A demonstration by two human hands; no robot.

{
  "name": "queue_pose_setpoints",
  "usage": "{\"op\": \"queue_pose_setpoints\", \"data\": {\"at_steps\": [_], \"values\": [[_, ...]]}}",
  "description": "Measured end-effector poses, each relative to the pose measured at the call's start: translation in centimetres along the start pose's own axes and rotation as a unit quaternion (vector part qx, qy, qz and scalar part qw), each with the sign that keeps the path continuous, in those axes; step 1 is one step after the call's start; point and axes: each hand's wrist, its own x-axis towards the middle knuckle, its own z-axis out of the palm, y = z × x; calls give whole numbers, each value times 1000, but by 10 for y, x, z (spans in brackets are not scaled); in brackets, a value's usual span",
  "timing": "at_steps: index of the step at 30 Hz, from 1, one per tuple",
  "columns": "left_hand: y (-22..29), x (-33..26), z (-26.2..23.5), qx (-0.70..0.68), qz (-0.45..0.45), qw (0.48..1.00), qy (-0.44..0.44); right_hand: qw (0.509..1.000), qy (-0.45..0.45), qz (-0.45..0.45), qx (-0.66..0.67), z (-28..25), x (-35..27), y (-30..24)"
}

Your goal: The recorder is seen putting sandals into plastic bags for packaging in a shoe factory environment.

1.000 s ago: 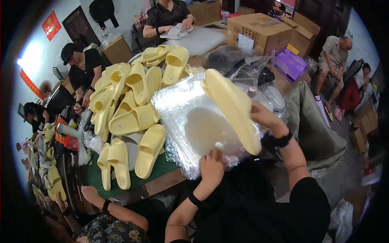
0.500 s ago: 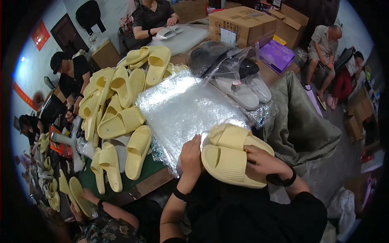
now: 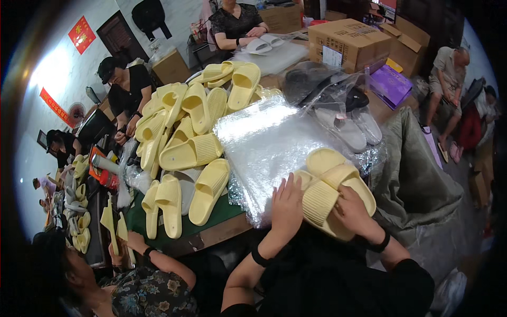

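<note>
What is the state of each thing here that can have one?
Yellow ribbed slipper pair, held by right hand
Shiny clear plastic stack, lying flat
Other yellow slippers, mostly heaped
Front brown cardboard box, closed
Rear brown cardboard box, open
Pale grey slipper pair, partly plastic-covered

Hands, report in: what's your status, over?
Right hand holding yellow slipper pair. Left hand open beside it, fingers extended. Clear plastic stack and bagged pale slippers just beyond.

The fingertips of the right hand (image 3: 359, 214) are hidden in the pair of pale-yellow ribbed slides (image 3: 319, 202), whose left edge the left hand (image 3: 287, 207) partly covers. Loose pale-yellow slides (image 3: 209, 194) hide much of a grey slipper (image 3: 188, 193). The top edge crops a co-worker in a dark patterned top (image 3: 237, 25); a seated person in red trousers (image 3: 469, 129) is blurred.
</note>
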Motion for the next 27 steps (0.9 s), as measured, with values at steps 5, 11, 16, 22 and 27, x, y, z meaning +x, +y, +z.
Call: {"op": "queue_pose_setpoints", "data": {"at_steps": [5, 11, 16, 22, 27], "values": [[23, -8, -4, 54, 91, 994, -29, 988, 18, -54, -141, 38, 33, 1], [46, -18, -7, -46, 134, 986, -92, 992, 114, -32, -35, 70, 133, 3], [43, -3, -7, -116, 72, 990, -30, 986, 73, -147, 29, 93, 164, 39], [18, 23, -26, -363, -167, 915, 59, 980, 69, -84, 167, 30, 31, -12], [47, 34, -12, -364, 18, 931, -2, 968, 237, -48, -63, 3, 9, -7]]}}
